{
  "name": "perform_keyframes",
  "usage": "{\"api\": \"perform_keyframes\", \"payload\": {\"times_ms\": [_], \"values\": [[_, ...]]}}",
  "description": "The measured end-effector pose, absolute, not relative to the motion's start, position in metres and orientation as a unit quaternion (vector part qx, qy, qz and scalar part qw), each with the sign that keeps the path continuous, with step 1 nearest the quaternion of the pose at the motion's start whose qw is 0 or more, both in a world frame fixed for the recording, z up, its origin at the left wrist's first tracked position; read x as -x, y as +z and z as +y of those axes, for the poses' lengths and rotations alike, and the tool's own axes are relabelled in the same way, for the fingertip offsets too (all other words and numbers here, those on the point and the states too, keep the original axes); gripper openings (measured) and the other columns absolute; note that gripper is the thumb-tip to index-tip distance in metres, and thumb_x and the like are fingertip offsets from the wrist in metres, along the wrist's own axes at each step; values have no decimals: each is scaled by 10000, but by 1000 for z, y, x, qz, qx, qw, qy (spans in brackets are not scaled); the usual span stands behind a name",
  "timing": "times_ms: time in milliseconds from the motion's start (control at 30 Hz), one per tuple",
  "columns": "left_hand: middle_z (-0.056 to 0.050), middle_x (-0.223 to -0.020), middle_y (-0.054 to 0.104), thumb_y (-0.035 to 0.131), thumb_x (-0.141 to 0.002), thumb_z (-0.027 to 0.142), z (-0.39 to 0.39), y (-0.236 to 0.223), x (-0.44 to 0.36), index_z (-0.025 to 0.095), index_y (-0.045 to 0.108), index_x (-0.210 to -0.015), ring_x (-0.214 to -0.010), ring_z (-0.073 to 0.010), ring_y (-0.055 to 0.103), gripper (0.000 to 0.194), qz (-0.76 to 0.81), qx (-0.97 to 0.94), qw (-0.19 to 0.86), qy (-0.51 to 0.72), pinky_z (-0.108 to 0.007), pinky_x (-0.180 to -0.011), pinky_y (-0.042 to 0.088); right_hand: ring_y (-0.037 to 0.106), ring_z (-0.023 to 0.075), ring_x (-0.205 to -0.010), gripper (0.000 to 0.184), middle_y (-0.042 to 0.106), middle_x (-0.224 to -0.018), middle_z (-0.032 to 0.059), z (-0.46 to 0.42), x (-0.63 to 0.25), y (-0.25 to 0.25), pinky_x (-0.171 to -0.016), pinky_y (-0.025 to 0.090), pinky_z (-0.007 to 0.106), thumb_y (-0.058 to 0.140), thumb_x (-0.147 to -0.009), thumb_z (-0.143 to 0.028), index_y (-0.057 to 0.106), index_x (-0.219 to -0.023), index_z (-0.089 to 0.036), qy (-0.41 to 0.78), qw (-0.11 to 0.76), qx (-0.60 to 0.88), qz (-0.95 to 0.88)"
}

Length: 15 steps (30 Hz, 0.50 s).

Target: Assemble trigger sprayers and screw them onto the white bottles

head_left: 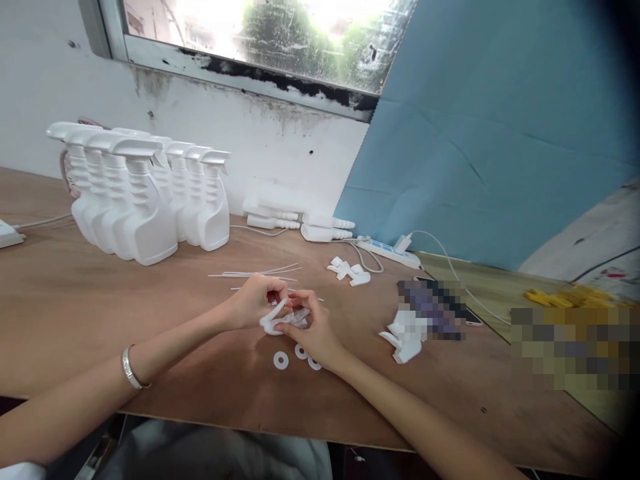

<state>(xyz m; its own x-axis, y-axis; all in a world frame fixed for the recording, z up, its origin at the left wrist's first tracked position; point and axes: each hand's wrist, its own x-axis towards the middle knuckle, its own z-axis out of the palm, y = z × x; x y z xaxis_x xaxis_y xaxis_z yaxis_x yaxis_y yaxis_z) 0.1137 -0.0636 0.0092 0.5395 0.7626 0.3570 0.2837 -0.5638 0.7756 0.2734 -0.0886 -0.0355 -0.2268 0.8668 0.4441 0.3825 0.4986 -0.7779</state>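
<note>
Spray head (272, 327), seemingly, pinched in right hand's (315, 330) fingers; left hand's (256, 301) fingers curled close, grip unclear; best brace steady, work squarely.

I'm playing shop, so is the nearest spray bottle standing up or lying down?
Upright: the spray bottle has its base on the table, sprayer head on top.
</note>
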Motion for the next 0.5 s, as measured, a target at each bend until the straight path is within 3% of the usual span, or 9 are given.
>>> {"api": "perform_keyframes", "payload": {"times_ms": [233,500], "values": [[-3,-644,589,604,-672,150,-60,1,-111,105,552,-619,-593,-90,492,86,300,-791,409,342,-153,-514,353,587,164,-822,482,614,-931,20,-88,-274,-37,-710,451,287,715,-599,-269,445,-997,-232,263,449,424,-741],[28,-572,493,605,-669,154,-60,-3,-112,110,538,-606,-528,-66,382,102,288,-812,360,359,-158,-486,294,588,164,-820,463,620,-900,17,-87,-275,-40,-717,455,289,705,-609,-258,443,-991,-231,259,456,410,-746]]}}
